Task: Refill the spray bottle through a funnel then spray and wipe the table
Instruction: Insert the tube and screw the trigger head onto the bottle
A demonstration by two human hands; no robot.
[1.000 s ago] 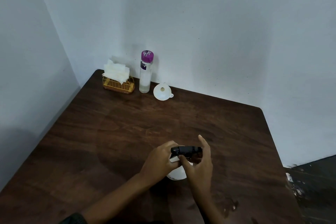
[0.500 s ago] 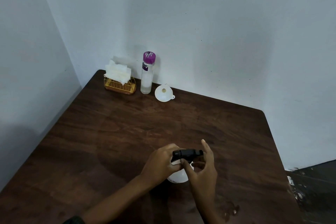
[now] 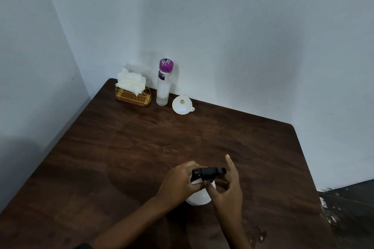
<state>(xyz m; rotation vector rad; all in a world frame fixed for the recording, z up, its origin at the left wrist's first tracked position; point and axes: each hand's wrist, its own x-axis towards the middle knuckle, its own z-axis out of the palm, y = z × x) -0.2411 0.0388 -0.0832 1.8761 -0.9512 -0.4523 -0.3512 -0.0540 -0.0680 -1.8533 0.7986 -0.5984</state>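
A white spray bottle (image 3: pixel 199 199) with a black trigger head (image 3: pixel 209 172) stands on the dark wooden table (image 3: pixel 131 153), near its front middle. My left hand (image 3: pixel 178 183) grips the bottle's upper body from the left. My right hand (image 3: pixel 227 188) pinches the black collar under the head with thumb and curled fingers, its index finger pointing up. At the back of the table a white funnel (image 3: pixel 182 105) lies with its mouth toward me, beside a tall clear bottle (image 3: pixel 163 85) with a purple cap.
A yellow wire holder (image 3: pixel 133 97) filled with white tissues (image 3: pixel 130 82) sits in the back left corner against the walls. A few wet spots (image 3: pixel 259 236) lie on the table at the front right. Dark floor (image 3: pixel 352 208) shows past the table's right edge.
Both hands stay on the spray bottle; the right hand's fingers have shifted slightly around the black head. The bottle has not moved on the table.
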